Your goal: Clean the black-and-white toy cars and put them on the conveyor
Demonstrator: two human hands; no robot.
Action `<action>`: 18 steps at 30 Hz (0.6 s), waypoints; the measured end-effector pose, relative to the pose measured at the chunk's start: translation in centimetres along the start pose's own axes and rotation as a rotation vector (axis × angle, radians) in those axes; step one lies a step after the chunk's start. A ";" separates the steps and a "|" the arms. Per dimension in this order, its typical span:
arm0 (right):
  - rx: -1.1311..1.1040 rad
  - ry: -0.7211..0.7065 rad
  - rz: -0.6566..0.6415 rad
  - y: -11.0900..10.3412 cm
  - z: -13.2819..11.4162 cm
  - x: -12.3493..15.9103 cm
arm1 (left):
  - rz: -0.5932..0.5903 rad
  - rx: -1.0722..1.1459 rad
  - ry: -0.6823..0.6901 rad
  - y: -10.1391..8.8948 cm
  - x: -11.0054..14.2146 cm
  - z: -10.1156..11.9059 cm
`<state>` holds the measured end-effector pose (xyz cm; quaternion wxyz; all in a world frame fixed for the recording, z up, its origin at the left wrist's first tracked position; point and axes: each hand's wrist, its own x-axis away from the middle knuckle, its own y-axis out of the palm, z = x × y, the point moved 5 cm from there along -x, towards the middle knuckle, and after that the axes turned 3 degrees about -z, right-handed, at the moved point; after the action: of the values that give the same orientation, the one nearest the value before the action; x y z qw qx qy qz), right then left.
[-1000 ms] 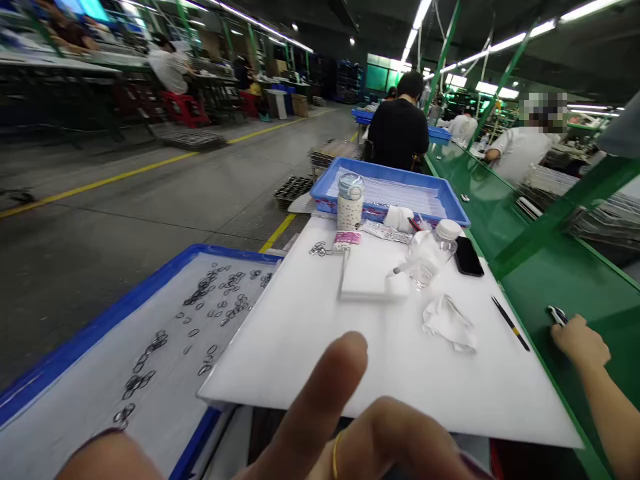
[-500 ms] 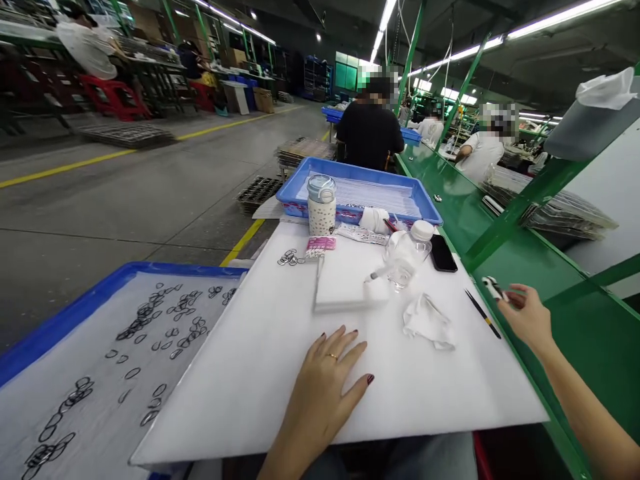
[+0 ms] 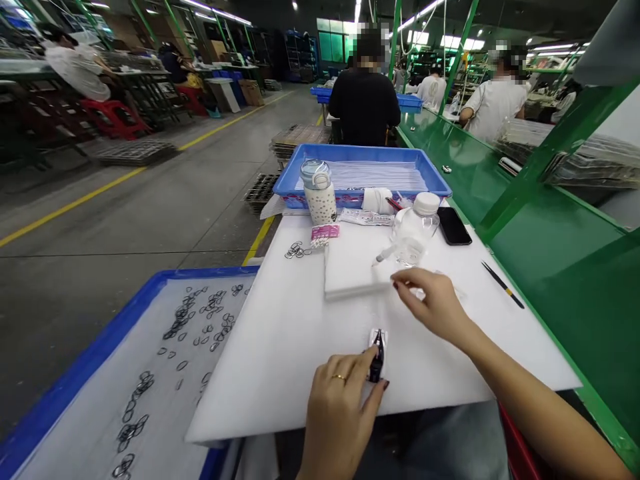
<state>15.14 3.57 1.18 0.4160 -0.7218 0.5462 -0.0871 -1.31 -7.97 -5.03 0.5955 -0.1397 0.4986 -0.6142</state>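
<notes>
My left hand (image 3: 345,400) has thumb and fingers closed around a small black-and-white device (image 3: 377,357) with a pointed black top, near the front of the white board (image 3: 280,347). My right hand (image 3: 433,300) is above the board by the front right corner of a white foam pad (image 3: 353,270). Its thumb and index finger are drawn together; anything between the tips is too small to make out. Just beyond these fingertips, a pen-like stick (image 3: 385,255) lies across the pad's right side. A clear bottle (image 3: 420,220) with a white cap stands behind it.
Black-and-yellow tweezers (image 3: 503,285) and a phone (image 3: 454,225) lie right. Dark rings (image 3: 297,250), a pink-white packet (image 3: 325,233) and a dotted cup (image 3: 320,193) are farther back. Blue trays stand behind (image 3: 365,152) and left (image 3: 150,283). A person in black (image 3: 365,100) sits ahead.
The black-and-white device has come from my right hand above the green bench to the board, where my left hand holds it. My right hand has moved left to the foam pad.
</notes>
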 end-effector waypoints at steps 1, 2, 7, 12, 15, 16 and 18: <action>-0.012 0.056 0.036 0.1 0.5 -0.8 | -0.036 0.024 -0.017 0.2 -0.2 0.1; -0.024 0.096 0.033 0.5 0.9 -1.6 | -0.076 0.054 -0.031 0.3 -0.5 0.2; -0.029 0.140 -0.162 3.0 1.5 -5.3 | -0.241 0.174 0.007 0.2 -2.4 -0.2; -0.170 0.057 -0.290 1.2 -1.2 -4.5 | -0.221 0.232 0.016 0.1 -3.2 -0.2; -0.506 -0.024 -0.191 -0.2 -3.1 -1.2 | -0.107 0.296 -0.077 0.1 -3.4 0.0; -0.612 0.000 -0.116 -0.3 -3.0 0.0 | -0.079 0.325 -0.116 0.1 -3.5 0.0; -0.747 0.118 -0.036 0.6 -2.2 2.3 | -0.051 0.389 -0.197 0.1 -3.7 -0.1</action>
<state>14.32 0.45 1.36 0.0901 -0.8269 0.5507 0.0693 -0.38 -4.63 -3.59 0.6414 -0.0941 0.3066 -0.6969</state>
